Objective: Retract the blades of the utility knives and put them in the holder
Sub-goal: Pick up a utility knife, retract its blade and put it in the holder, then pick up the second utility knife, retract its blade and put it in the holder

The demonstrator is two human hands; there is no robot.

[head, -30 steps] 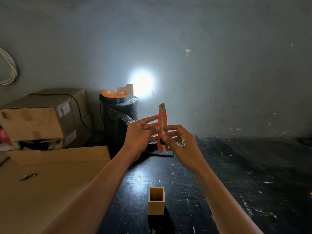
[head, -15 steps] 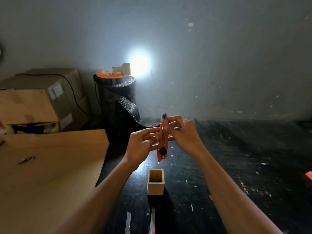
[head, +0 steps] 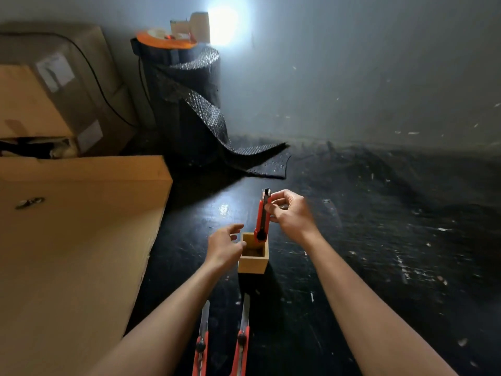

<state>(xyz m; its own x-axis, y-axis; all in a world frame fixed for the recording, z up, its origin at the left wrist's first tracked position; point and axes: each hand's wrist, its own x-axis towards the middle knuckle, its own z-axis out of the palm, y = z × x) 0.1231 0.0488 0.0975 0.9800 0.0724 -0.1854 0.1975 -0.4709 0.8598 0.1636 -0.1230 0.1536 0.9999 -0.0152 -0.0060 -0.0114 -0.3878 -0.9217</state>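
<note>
your right hand [head: 291,214] pinches upper part of red knife [head: 262,217], held upright, blade not showing at top, lower end dipping into far right corner of wooden holder [head: 253,263]. your left hand [head: 225,246] loose, fingers spread, gripping nothing, thumb touching holder's left rim. holder stands on dark table [head: 366,240]. two more red knives, one [head: 202,343] left, other [head: 242,340] right, lie side by side near you, blades out, pointing toward holder. cardboard box [head: 73,240] at left, roll of black bubble wrap [head: 189,104] behind.

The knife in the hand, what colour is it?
Red, with a black knob at its lower end; the head view shows the knife in the right hand.
</note>
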